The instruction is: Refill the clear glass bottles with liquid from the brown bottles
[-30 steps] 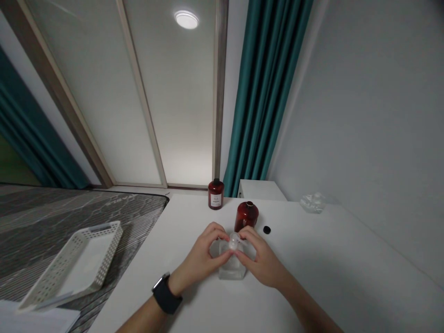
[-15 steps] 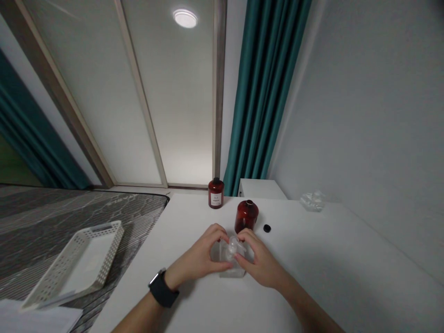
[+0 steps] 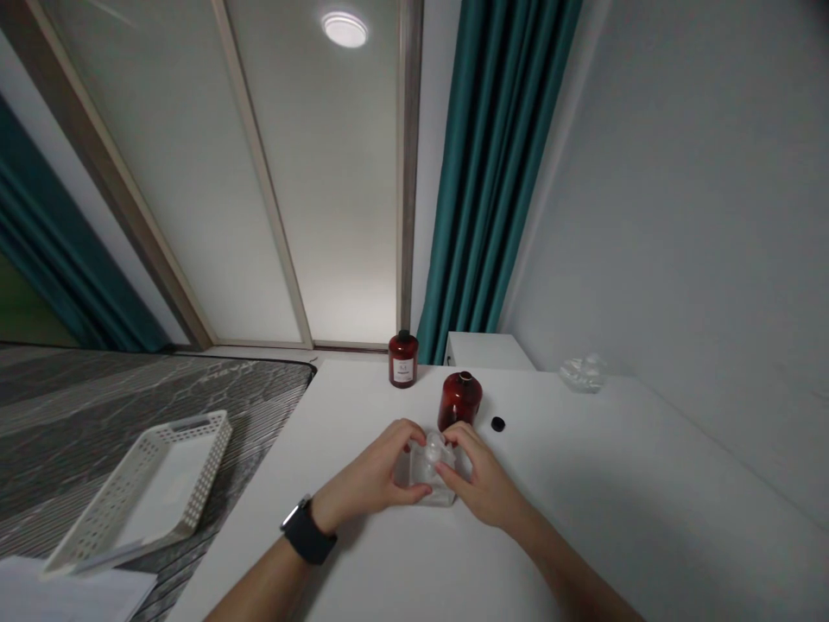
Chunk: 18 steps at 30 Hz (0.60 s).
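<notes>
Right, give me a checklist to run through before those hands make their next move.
1. Right hand at the clear container: ok, fingertips at its rounded top.
2. Left hand gripping it firmly: cannot tell.
3. Nearer red bottle upright: ok.
4. That bottle capped: not ok, its neck is bare; a black cap lies beside it on the table.
5. Farther red bottle capped: ok.

Clear container (image 3: 424, 471), red bottle (image 3: 460, 399), black cap (image 3: 497, 424)
</notes>
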Each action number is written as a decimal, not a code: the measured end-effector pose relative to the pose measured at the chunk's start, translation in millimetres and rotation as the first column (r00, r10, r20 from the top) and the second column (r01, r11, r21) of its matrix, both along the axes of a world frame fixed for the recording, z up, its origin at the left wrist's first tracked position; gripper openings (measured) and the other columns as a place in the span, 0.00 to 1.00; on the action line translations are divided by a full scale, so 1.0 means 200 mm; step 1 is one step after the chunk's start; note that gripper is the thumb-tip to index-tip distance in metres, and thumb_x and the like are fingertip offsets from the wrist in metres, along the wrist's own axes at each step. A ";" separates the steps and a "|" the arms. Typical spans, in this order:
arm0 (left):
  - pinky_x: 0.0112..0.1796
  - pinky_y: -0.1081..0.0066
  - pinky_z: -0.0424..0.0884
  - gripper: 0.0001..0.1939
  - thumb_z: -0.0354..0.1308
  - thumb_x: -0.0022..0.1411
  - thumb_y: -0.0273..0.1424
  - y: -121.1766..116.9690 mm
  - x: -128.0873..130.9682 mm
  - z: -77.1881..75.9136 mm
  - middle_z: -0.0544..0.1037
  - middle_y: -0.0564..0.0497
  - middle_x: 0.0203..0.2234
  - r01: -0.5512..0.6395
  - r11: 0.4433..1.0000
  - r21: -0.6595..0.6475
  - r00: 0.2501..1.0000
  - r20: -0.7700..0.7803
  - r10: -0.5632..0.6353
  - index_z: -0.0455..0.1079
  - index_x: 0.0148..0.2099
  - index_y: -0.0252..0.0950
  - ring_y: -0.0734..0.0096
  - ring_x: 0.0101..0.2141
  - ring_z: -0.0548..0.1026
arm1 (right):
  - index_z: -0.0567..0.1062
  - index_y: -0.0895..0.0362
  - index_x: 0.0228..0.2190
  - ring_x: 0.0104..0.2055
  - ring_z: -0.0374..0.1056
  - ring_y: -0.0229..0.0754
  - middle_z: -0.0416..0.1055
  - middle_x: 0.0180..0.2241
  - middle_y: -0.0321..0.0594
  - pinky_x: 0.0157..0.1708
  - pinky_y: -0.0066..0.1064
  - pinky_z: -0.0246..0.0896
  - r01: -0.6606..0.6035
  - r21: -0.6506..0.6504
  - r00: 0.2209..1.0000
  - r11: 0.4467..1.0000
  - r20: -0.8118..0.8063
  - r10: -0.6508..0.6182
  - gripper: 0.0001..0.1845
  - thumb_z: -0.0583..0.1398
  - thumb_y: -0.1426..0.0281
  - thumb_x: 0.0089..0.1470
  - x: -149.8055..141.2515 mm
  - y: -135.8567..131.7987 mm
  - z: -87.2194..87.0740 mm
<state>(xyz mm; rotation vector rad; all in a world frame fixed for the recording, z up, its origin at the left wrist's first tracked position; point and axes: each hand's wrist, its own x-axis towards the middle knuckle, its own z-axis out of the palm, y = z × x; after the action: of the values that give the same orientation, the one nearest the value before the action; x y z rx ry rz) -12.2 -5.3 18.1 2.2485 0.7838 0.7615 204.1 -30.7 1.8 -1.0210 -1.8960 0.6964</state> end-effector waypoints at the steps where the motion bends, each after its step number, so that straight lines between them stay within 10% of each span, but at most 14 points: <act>1: 0.48 0.61 0.70 0.23 0.67 0.55 0.26 0.00 0.00 -0.01 0.70 0.46 0.47 -0.003 1.000 0.011 1.000 0.009 0.003 0.63 0.50 0.38 0.59 0.46 0.71 | 0.68 0.53 0.38 0.43 0.65 0.45 0.65 0.38 0.38 0.44 0.35 0.61 0.007 0.002 1.000 1.000 -0.007 -0.007 0.07 0.59 0.73 0.57 0.00 0.00 0.00; 18: 0.55 0.57 0.67 0.19 0.65 0.62 0.31 0.04 0.00 -0.03 0.71 0.43 0.52 0.010 0.999 0.047 0.998 0.061 -0.012 0.64 0.53 0.39 0.57 0.53 0.70 | 0.69 0.54 0.39 0.43 0.66 0.44 0.67 0.39 0.39 0.45 0.35 0.62 0.111 0.029 0.991 0.993 -0.079 -0.108 0.06 0.59 0.74 0.57 -0.05 0.04 -0.05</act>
<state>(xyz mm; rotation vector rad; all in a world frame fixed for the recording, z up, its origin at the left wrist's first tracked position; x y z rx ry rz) -12.0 2.4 11.9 2.2578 0.7312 0.8472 194.2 -23.4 -8.1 -1.0537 -1.7651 0.6299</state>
